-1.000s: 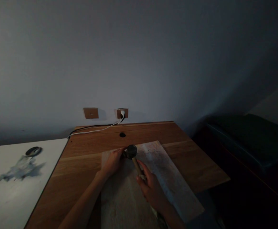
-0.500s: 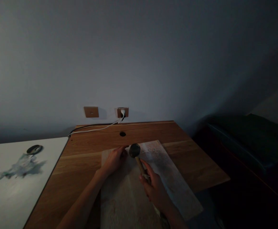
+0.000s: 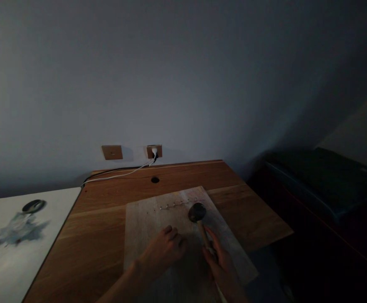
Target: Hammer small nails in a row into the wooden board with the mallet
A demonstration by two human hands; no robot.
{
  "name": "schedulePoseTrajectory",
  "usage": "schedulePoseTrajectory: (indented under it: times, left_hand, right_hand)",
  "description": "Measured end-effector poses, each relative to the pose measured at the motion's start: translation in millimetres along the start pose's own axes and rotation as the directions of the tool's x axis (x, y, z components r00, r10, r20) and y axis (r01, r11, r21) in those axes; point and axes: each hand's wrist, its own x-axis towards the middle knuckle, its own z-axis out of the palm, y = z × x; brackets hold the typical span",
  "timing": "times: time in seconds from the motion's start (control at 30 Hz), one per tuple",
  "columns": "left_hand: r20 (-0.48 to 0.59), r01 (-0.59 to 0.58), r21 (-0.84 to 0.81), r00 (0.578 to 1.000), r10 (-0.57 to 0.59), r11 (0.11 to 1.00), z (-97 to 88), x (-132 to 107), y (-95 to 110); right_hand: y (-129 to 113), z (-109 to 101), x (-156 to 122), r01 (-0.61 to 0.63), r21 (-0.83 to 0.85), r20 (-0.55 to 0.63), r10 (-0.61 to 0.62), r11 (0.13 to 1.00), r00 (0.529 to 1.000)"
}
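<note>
A pale wooden board lies on a brown wooden desk. A short row of small nails stands near the board's far edge. My right hand is closed round the wooden handle of a hammer, whose dark round head hovers just right of the nails. My left hand rests on the board nearer to me, fingers curled, with nothing visible in them.
A white cable runs from a wall socket across the desk's back edge, near a round cable hole. A white table with a dark round object adjoins on the left. Dark furniture stands to the right.
My left hand has drawn back from the board's far edge toward me, which uncovers the row of nails. The hammer has shifted right and nearer. The view has panned slightly.
</note>
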Motion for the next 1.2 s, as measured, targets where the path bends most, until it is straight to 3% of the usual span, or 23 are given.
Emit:
schedulePoseTrajectory:
  times: [0.13,0.2,0.27,0.33,0.43,0.5,0.6,0.8,0.9,1.03,1.2]
  left_hand:
    - [-0.013,0.009,0.016,1.0,-0.009,1.0,0.4,-6,-4]
    - [-0.029,0.051,-0.029,0.998,-0.052,0.998,-2.1,-12,-16]
    - [-0.084,0.139,-0.142,0.985,-0.152,0.98,-4.9,-20,-36]
    - [-0.167,0.286,-0.301,0.923,-0.346,0.91,-6.5,-27,-60]
    - [-0.165,0.485,-0.507,0.757,-0.633,0.713,-5.1,-35,-93]
    - [-0.093,0.536,-0.547,0.725,-0.682,0.643,-1.7,-37,-106]
    - [-0.052,0.544,-0.528,0.746,-0.664,0.652,4.9,-41,-112]
    - [-0.127,0.498,-0.489,0.771,-0.623,0.716,14.5,-44,-110]
    - [-0.145,0.486,-0.503,0.768,-0.624,0.715,18.0,-44,-113]
    - [-0.114,0.5,-0.545,0.751,-0.65,0.673,20.8,-43,-114]
    - [-0.09,0.501,-0.611,0.725,-0.682,0.613,21.6,-45,-112]
  right_hand:
    - [3,2,3,0.094,-0.018,-0.066,-0.095,0.995,0.993]
    - [6,2,5,0.159,-0.03,-0.101,-0.161,0.987,0.982]
    - [8,1,5,0.141,-0.027,-0.091,-0.143,0.99,0.986]
    - [9,1,4,0.072,-0.011,-0.052,-0.073,0.997,0.996]
    - [9,1,2,0.019,0.007,0.0,-0.019,1.0,1.0]
    - [8,2,2,0.024,0.009,0.004,-0.024,1.0,1.0]
    - [6,2,2,0.001,0.017,0.017,-0.002,1.0,1.0]
    - [0,3,2,-0.004,0.039,0.016,0.003,0.999,1.0]
    - [-14,8,2,0.017,0.035,0.07,-0.019,0.999,0.997]
    - [-44,27,7,0.053,0.027,0.184,-0.057,0.998,0.981]
    - [-74,63,21,0.191,-0.027,0.263,-0.178,0.981,0.948]
